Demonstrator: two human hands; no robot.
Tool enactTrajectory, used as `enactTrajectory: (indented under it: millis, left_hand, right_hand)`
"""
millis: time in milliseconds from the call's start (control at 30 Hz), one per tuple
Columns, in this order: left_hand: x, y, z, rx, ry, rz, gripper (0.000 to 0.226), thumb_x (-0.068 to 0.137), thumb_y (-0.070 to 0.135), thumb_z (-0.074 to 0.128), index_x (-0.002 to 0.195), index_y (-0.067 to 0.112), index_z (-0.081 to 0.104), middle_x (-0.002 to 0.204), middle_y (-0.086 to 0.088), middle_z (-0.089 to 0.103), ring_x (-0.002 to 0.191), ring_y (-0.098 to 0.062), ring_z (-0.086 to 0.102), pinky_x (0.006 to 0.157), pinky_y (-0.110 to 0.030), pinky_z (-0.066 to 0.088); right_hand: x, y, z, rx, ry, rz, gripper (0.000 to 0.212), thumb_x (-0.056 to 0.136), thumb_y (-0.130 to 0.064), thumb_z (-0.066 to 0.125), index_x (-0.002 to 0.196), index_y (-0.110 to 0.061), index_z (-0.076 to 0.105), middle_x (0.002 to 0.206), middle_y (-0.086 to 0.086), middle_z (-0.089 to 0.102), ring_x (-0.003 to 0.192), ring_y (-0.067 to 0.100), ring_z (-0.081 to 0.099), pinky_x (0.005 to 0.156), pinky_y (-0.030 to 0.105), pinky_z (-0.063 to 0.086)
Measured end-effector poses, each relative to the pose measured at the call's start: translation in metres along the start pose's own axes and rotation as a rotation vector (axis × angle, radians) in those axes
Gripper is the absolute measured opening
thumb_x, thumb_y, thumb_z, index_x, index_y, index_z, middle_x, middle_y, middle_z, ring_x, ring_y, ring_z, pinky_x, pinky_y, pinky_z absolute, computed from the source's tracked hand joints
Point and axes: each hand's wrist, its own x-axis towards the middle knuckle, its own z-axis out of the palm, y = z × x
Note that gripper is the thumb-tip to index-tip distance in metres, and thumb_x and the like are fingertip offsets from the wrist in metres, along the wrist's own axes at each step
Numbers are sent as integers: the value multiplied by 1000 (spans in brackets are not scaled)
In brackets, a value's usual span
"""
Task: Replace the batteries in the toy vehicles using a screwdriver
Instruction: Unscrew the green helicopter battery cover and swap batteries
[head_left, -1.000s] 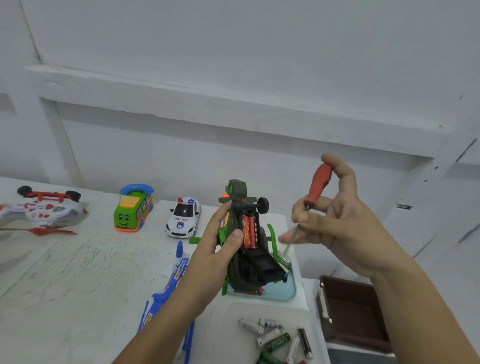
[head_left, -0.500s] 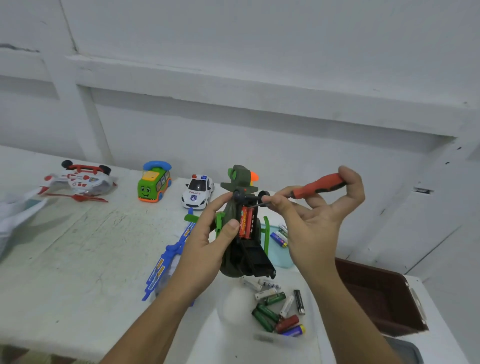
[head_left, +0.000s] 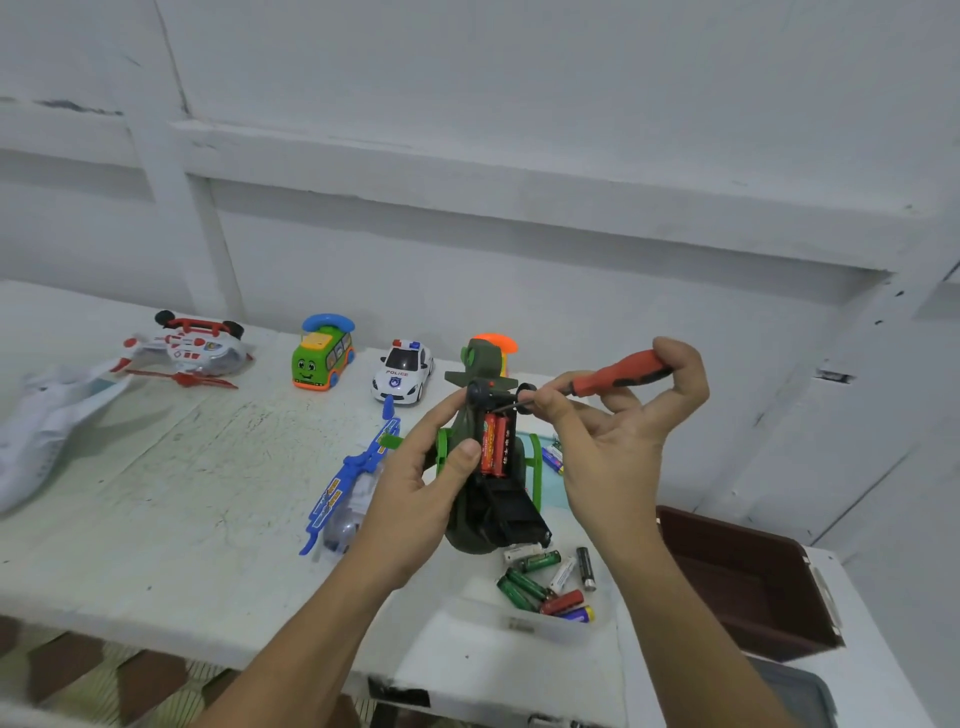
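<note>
1. Bench (head_left: 156, 519): white and worn. A toy bus (head_left: 323, 353) and a police car (head_left: 402, 371) are lined along its back edge.
2. Brown box (head_left: 753, 587): set at the right edge.
3. Green toy vehicle (head_left: 470, 535): held belly-out above the front right part, gripped by the left hand (head_left: 415, 493).
4. Right hand (head_left: 613, 452): a red screwdriver (head_left: 618, 371) is pinched, tip at the vehicle's underside.
5. Two red batteries (head_left: 494, 444) are seated in the uncovered compartment. Loose batteries (head_left: 545, 582) are heaped near the front edge.
</note>
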Motion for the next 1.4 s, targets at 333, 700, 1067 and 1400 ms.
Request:
enactTrajectory:
  millis: [333,700,1067,1400]
  left_hand:
    - [2,2,3,136,-3,27,35,96,14,58,125,35,59,110,35,63,105,12,58,87,-11,49]
    - [8,-10,12,360,-7,-31,34,92,24,64,120,43,64,112,12,67,106,-6,62,93,-40,53]
    - [5,-15,17,337,54,-56,37,93,21,63,112,52,61,115,16,64,104,7,57,95,-28,50]
    - [-3,-7,18,76,246,-59,37,94,18,62,107,53,63,115,20,66,107,5,60,101,-37,50]
  right_hand:
    - [23,1,-29,-34,-96,234,75,87,14,60,125,-37,20,90,22,56,68,32,72,67,40,61]
    - [3,10,-72,-101,-278,458,81,86,13,62,124,-49,26,86,16,61,70,37,71,71,48,61]
    - [-11,20,-78,-164,-186,422,74,92,2,61,126,-49,20,95,14,64,70,31,73,70,40,62]
    - [-49,27,-28,142,32,4,72,84,13,64,110,-48,37,89,18,66,78,43,69,76,48,60]
